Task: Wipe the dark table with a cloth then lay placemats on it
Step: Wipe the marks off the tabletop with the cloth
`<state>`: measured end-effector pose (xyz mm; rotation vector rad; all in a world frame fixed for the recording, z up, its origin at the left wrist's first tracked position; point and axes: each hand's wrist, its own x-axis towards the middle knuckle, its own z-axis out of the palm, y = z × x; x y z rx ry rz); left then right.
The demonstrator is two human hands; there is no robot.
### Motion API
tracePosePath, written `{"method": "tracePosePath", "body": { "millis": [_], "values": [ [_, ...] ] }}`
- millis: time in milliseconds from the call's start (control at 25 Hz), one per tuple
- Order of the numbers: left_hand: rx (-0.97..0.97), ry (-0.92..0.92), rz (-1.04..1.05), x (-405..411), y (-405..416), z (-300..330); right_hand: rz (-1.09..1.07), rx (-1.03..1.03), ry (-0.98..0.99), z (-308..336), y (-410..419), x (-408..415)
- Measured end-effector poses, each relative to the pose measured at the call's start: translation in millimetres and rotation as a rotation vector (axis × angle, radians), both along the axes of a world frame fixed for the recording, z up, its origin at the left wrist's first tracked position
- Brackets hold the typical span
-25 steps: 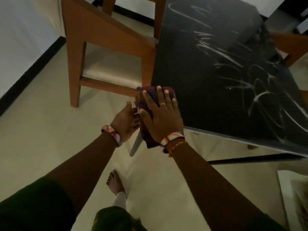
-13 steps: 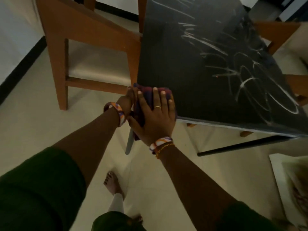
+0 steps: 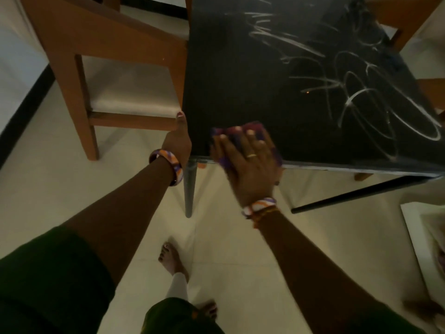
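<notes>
On dark surface (image 3: pixel 240 80), along near edge, cloth (image 3: pixel 255 127) sliding right, away from corner: wiping pass starting, white streaks (image 3: pixel 361 92) beyond untouched. Chair (image 3: pixel 96 39) standing left on pale floor (image 3: pixel 48 189). Right hand (image 3: pixel 248 162) pressing cloth flat, fingers spread. Left hand (image 3: pixel 178 141), off cloth now, resting against left edge; fingers hidden, grip unclear.

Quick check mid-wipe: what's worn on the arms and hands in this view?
Both arms wear dark green sleeves. The left hand has an orange, purple and white striped bangle at the wrist. The right hand has a matching bangle, a thin orange thread band and a gold ring.
</notes>
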<state>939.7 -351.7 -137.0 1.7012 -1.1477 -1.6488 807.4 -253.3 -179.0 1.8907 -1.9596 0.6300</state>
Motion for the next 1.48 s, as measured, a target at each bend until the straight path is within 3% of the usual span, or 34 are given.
{"method": "tracePosePath", "body": {
  "millis": [80,160,240,360,440,600,680,840,960,1000,1120,1200,1280,1360,1480],
  "values": [
    [-0.009,0.013,-0.004,0,-1,-1,0.112,0.012,-0.031,-1,-12,24],
    [0.025,0.023,0.002,3,-4,-3,0.099,0.022,0.079,-1,0,-19],
    [0.038,0.020,-0.012,2,-2,3,-0.039,0.043,0.139,1,27,-90],
    [0.034,0.041,-0.042,-4,-2,6,-0.264,0.187,0.042,15,61,-151],
    [0.002,-0.001,-0.065,-5,1,8,-0.277,0.094,0.002,14,54,-120],
    [0.011,0.029,0.019,1,1,5,0.070,-0.011,-0.023,6,-2,11],
    [0.021,0.042,-0.005,1,2,6,0.155,0.008,-0.015,10,-9,14],
    [0.023,0.024,0.007,3,2,8,-0.142,0.067,0.047,17,46,-113],
    [0.037,0.035,0.052,1,0,5,-0.408,0.202,-0.054,28,75,-166],
    [0.034,0.025,0.054,0,0,5,-0.399,0.151,-0.043,26,71,-153],
    [0.029,-0.003,0.055,1,-2,4,-0.112,0.002,-0.035,11,29,-58],
    [0.060,0.008,0.055,1,1,7,0.072,0.013,-0.092,10,4,5],
    [0.063,0.010,0.037,0,4,10,0.151,0.045,-0.055,11,2,-2],
    [0.044,-0.002,0.033,0,6,14,0.037,0.089,-0.042,12,25,-65],
    [0.036,-0.006,0.037,-3,10,17,-0.336,0.198,-0.050,24,77,-181]
  ]
}}
